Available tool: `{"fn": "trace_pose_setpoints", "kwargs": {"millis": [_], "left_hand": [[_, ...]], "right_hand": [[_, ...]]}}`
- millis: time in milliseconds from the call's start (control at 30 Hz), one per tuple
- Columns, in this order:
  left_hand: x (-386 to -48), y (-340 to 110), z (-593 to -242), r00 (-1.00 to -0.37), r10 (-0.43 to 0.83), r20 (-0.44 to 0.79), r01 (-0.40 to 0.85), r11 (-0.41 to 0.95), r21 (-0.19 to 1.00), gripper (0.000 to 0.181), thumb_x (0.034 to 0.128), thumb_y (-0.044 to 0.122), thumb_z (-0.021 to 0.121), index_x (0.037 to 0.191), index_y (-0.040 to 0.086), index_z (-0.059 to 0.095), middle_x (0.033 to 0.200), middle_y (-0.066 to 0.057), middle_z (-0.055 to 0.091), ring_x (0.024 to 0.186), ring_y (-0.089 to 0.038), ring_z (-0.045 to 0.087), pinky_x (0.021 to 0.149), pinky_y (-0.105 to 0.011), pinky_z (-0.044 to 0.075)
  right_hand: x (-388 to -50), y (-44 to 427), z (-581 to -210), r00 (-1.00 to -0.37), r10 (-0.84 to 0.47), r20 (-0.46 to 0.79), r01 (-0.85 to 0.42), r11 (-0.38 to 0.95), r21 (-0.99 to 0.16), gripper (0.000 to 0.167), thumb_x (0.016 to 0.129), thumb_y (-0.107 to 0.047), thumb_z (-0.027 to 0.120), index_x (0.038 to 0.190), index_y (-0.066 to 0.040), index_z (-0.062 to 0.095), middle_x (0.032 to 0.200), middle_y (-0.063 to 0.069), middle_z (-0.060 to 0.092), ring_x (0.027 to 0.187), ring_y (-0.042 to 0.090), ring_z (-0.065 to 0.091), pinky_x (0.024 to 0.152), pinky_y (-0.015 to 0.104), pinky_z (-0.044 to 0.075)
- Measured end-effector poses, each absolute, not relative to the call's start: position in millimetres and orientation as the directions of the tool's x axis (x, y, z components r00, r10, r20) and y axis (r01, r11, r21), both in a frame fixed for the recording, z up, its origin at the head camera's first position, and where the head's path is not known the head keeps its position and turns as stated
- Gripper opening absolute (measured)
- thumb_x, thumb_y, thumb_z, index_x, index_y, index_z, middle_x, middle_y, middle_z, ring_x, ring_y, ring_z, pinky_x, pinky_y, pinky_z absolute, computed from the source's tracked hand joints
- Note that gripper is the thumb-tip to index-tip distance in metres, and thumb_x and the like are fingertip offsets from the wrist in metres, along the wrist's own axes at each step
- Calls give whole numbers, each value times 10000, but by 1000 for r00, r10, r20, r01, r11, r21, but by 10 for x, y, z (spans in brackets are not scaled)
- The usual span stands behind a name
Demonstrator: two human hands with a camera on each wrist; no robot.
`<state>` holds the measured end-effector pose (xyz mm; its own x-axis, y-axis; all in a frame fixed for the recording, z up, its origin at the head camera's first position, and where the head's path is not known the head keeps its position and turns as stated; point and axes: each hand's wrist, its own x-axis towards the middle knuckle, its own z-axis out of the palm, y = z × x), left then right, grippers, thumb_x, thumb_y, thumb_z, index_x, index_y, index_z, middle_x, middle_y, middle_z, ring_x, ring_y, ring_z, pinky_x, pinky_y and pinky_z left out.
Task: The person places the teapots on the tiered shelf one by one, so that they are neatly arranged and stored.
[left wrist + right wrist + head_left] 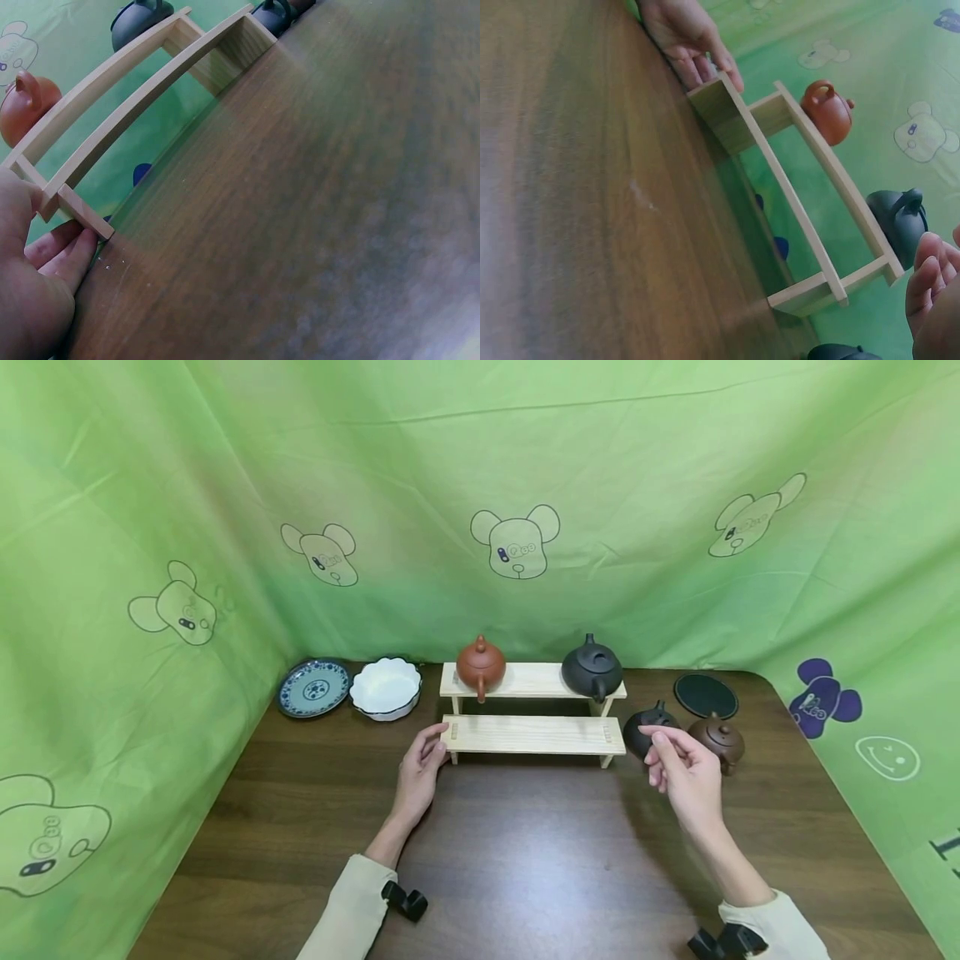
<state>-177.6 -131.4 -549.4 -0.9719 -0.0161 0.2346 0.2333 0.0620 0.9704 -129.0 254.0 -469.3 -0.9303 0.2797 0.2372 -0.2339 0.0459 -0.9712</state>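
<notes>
A two-step wooden stand [534, 735] carries a reddish-brown teapot [482, 664] and a black teapot [592, 668] on its upper board. At the left end of the lower board, my left hand [416, 783] grips the stand; the left wrist view has that hand [34, 285] around the end and leg [86, 212]. My right hand [692, 781], fingers loosely bent and holding nothing, hovers in front of a second black teapot [640, 737], partly covering it. A dark brown teapot [717, 740] sits just right of that. The lower board bears nothing.
Behind the brown teapot lies a round black lid or dish [706, 696]. Left of the stand are a white scalloped bowl [386, 687] and a blue patterned plate [313, 688]. Green printed cloth [420, 527] encloses the back and sides of the brown table [525, 860].
</notes>
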Motion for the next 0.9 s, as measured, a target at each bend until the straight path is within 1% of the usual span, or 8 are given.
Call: {"fn": "trace_pose_setpoints", "kwargs": {"millis": [67, 167, 233, 400, 467, 567, 667, 900], "left_hand": [[-1772, -1316, -5481, -974, -16, 224, 223, 58, 973, 331, 1171, 156, 578, 1478, 57, 653, 1430, -228, 684, 1259, -226, 699, 1063, -348, 632], [-1758, -1296, -5428, -986, -20, 166, 165, 57, 985, 351, 1172, 91, 549, 1509, 29, 621, 1473, -242, 661, 1307, -272, 671, 1128, -412, 598], [-1820, -1320, -5512, -992, -22, 127, 126, 50, 991, 347, 1169, 90, 558, 1506, 71, 638, 1473, -187, 676, 1316, -247, 671, 1137, -390, 590], [-1823, -1334, -5549, -984, -9, 177, 177, 55, 983, 336, 1170, 122, 567, 1489, 50, 641, 1447, -221, 682, 1287, -232, 693, 1094, -360, 616], [-1766, -1308, -5465, -976, -4, 219, 218, 58, 974, 349, 1173, 128, 559, 1495, 9, 621, 1454, -275, 662, 1283, -247, 691, 1090, -377, 620], [-1792, -1334, -5547, -964, -3, 265, 265, 41, 963, 335, 1169, 160, 584, 1477, 47, 650, 1425, -234, 690, 1255, -210, 706, 1051, -338, 636], [-1813, -1357, -5605, -955, 6, 296, 296, 18, 955, 332, 1169, 199, 597, 1469, 76, 666, 1415, -209, 700, 1251, -213, 713, 1034, -337, 644], [-1835, -1358, -5610, -956, 10, 294, 294, 12, 956, 345, 1169, 217, 594, 1481, 85, 660, 1427, -205, 692, 1257, -215, 705, 1042, -339, 640]], "right_hand": [[-1264, 2550, -4708, -929, 284, 238, -232, 56, -971, 279, 1142, -89, 618, 1185, 165, 726, 701, 55, 634, 488, 97, 555, 403, 168, 440], [-1236, 2570, -4734, -926, 292, 240, -227, 81, -971, 287, 1146, -87, 607, 1184, 173, 722, 696, 29, 627, 482, 97, 548, 401, 168, 437], [-1219, 2592, -4751, -925, 295, 240, -222, 94, -971, 294, 1151, -92, 599, 1189, 174, 719, 697, 16, 623, 485, 96, 546, 403, 167, 438], [-1179, 2619, -4788, -921, 311, 233, -220, 77, -972, 290, 1149, -78, 597, 1174, 188, 711, 686, 19, 629, 477, 99, 545, 396, 172, 440], [-1168, 2621, -4797, -918, 320, 234, -227, 58, -972, 277, 1143, -61, 600, 1157, 193, 709, 678, 23, 630, 470, 100, 542, 391, 175, 436], [-1160, 2629, -4819, -919, 323, 228, -230, 32, -973, 258, 1136, -47, 606, 1144, 188, 711, 676, 21, 629, 471, 104, 540, 389, 179, 432], [-1159, 2646, -4851, -921, 324, 216, -221, 21, -975, 253, 1135, -51, 610, 1150, 183, 708, 678, 19, 630, 474, 103, 541, 389, 179, 431], [-1153, 2704, -4943, -923, 350, 160, -168, 6, -986, 213, 1131, -63, 626, 1179, 130, 703, 684, 12, 638, 480, 102, 549, 395, 179, 443]]}}
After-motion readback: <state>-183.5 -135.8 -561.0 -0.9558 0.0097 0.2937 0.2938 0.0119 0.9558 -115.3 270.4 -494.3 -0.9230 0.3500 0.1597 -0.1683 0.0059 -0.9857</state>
